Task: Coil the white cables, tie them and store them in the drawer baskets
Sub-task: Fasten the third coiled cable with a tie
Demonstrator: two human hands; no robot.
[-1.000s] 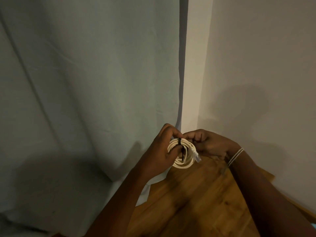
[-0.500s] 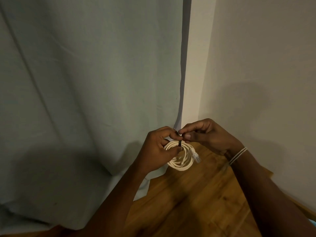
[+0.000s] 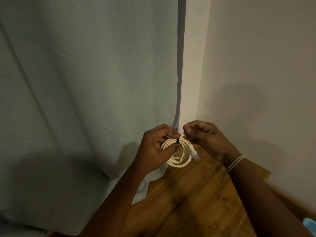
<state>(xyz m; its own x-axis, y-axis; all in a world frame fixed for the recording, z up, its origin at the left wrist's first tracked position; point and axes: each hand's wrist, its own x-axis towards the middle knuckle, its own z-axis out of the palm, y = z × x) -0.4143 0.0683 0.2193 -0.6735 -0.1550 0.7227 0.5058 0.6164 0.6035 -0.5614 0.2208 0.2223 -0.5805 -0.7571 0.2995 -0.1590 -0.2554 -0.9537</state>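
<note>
A coiled white cable point(image 3: 181, 161) hangs in the air above the wooden surface, its clear plug point(image 3: 195, 155) pointing down to the right. A black tie point(image 3: 178, 140) wraps the top of the coil. My left hand point(image 3: 154, 147) pinches the coil at the tie with thumb and fingers. My right hand point(image 3: 205, 135) hovers just right of the tie, its fingertips curled together and slightly apart from the coil; whether it holds the tie's end cannot be made out.
A grey-blue curtain point(image 3: 85, 100) hangs at the left and drapes onto the wooden top point(image 3: 191, 202). White walls point(image 3: 256, 74) meet in a corner behind the hands. A blue object point(image 3: 310, 223) peeks in at the bottom right edge.
Both hands rose slightly with the coil. My right hand shifted from the coil's side up to the tie, then drew a little away to the right.
</note>
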